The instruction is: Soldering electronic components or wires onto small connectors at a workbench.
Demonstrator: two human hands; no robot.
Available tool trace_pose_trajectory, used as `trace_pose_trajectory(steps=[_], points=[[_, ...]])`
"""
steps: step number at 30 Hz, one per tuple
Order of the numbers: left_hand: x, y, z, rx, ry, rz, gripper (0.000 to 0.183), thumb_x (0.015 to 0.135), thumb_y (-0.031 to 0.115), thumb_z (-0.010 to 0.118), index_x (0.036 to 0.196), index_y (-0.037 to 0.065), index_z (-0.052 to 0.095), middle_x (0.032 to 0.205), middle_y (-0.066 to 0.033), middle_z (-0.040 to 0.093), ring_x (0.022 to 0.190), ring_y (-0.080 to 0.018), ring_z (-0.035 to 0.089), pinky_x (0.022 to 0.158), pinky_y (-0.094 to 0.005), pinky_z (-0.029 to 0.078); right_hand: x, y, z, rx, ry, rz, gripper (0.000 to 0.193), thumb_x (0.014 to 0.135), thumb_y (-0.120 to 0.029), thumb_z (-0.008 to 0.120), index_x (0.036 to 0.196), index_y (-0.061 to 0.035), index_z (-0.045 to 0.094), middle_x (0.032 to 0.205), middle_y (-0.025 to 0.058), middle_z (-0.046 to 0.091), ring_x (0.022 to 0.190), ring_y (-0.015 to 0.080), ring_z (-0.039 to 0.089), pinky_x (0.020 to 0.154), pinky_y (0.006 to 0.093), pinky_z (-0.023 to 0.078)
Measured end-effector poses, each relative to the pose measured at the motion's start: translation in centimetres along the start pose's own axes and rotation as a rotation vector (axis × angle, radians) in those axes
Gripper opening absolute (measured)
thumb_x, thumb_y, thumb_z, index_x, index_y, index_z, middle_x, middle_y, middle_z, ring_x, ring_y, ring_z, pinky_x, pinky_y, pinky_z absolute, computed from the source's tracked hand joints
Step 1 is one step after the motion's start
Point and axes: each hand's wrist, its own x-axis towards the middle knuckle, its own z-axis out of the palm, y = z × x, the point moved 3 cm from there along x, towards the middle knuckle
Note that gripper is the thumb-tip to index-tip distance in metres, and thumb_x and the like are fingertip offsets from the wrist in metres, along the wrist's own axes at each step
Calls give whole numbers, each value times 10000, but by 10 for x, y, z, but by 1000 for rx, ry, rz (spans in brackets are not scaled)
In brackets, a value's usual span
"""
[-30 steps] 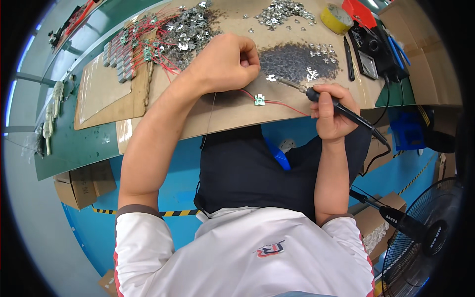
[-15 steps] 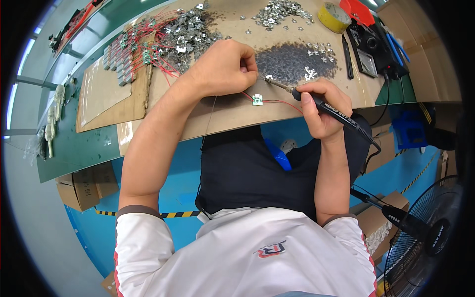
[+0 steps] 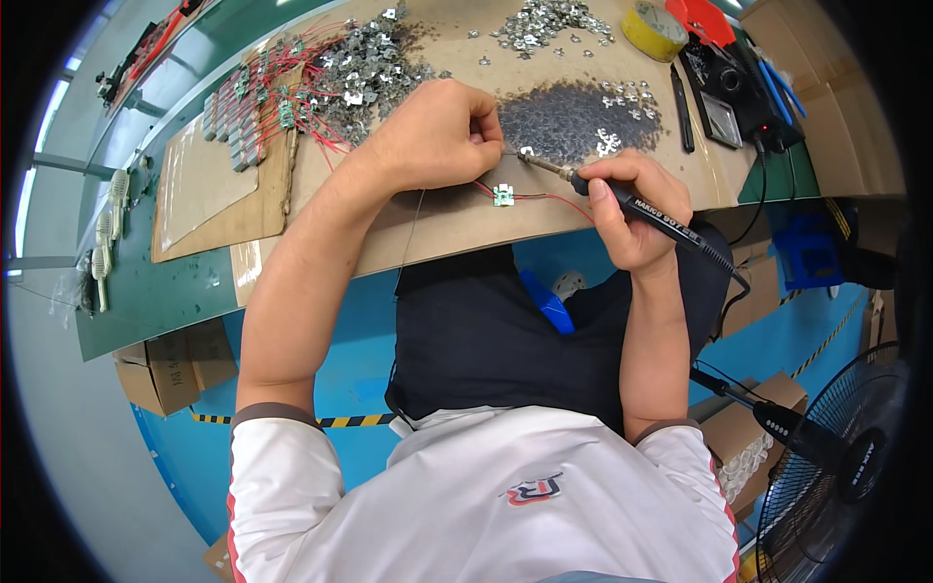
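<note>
My right hand (image 3: 637,243) grips a black soldering iron (image 3: 673,227) like a pen, its metal tip pointing left at a small silvery metal piece (image 3: 527,152). Just left of that tip, my left hand (image 3: 447,136) is closed in a pinch. A thin solder wire (image 3: 418,225) trails down from it past the table's front edge; the fingers hide most of the pinched end. Below the iron's tip lies a small green circuit board (image 3: 503,195) with red and black leads, one running under my left hand.
Loose metal clips (image 3: 374,73) lie heaped at left, beside wired green boards and grey blocks (image 3: 233,126) on cardboard. More clips (image 3: 554,24) form a pile at the back. Yellow tape (image 3: 653,33) and a black soldering station (image 3: 731,87) stand at right. A fan (image 3: 826,457) is at lower right.
Both hands hold nearly the same pose, with the iron's tip still at the metal piece. The whole view has shifted very slightly.
</note>
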Motion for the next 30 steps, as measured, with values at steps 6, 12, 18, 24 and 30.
trace_pose_trajectory(steps=[6, 12, 18, 24, 30], points=[[-2, 1, 0, 2, -25, -14, 132, 742, 103, 705, 790, -12, 749, 694, -156, 708, 651, -270, 705, 664, -388, 566, 0, -1, 0, -2, -7, 8, 100, 846, 51, 653, 928, 61, 710, 741, 104, 663, 610, 150, 565, 566, 270, 411], [-3, 3, 1, 29, -45, -14, 135, 774, 113, 725, 821, -8, 764, 727, -150, 727, 678, -262, 718, 683, -377, 576, 0, 0, 0, -6, 32, 5, 88, 828, 28, 696, 904, 15, 738, 670, 69, 634, 570, 158, 594, 543, 270, 446], [-3, 1, 0, 45, -51, 1, 109, 856, 93, 772, 876, -14, 764, 744, -80, 733, 672, -125, 657, 641, -302, 533, 0, 1, 1, -1, -2, -3, 99, 849, 58, 648, 924, 56, 712, 749, 101, 660, 609, 146, 564, 565, 276, 417], [1, 4, -9, -20, -32, 11, 112, 855, 99, 782, 859, -10, 762, 728, -72, 725, 673, -106, 646, 624, -292, 522, -7, 6, -8, 97, 142, 29, 168, 932, 45, 595, 1069, 67, 690, 790, 105, 672, 568, 98, 594, 515, 229, 439], [3, -3, -13, -191, 151, -83, 157, 842, 142, 780, 855, -13, 753, 724, -105, 727, 669, -151, 687, 651, -312, 557, -4, -3, 9, -133, 42, -117, 266, 902, -25, 788, 1158, -14, 713, 907, 125, 743, 654, 203, 665, 604, 320, 555]])
